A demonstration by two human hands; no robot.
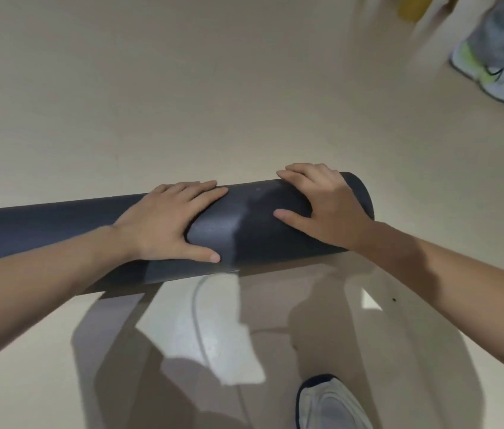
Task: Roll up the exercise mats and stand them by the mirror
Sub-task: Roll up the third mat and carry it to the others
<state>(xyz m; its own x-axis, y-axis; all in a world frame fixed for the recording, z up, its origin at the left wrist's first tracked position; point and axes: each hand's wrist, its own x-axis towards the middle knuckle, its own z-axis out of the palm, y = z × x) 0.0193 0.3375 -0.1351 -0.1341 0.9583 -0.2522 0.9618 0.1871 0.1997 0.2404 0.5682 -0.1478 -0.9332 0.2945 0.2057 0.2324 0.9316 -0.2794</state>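
Observation:
A dark grey exercise mat (pixel 254 224) lies rolled into a thick cylinder across the pale floor, running from the left edge to right of centre. My left hand (pixel 170 222) rests flat on top of the roll near its middle, fingers straight and pointing right. My right hand (pixel 322 205) lies on the roll's right end, fingers spread over the far side and thumb stretched along the near side. No mirror is in view.
My own shoe (pixel 331 404) is at the bottom, right of centre, on the glossy floor (pixel 182 88). Another person's leg and white-and-green sneaker (pixel 498 75) stand at the top right. A yellow object (pixel 414 6) shows blurred at the top edge.

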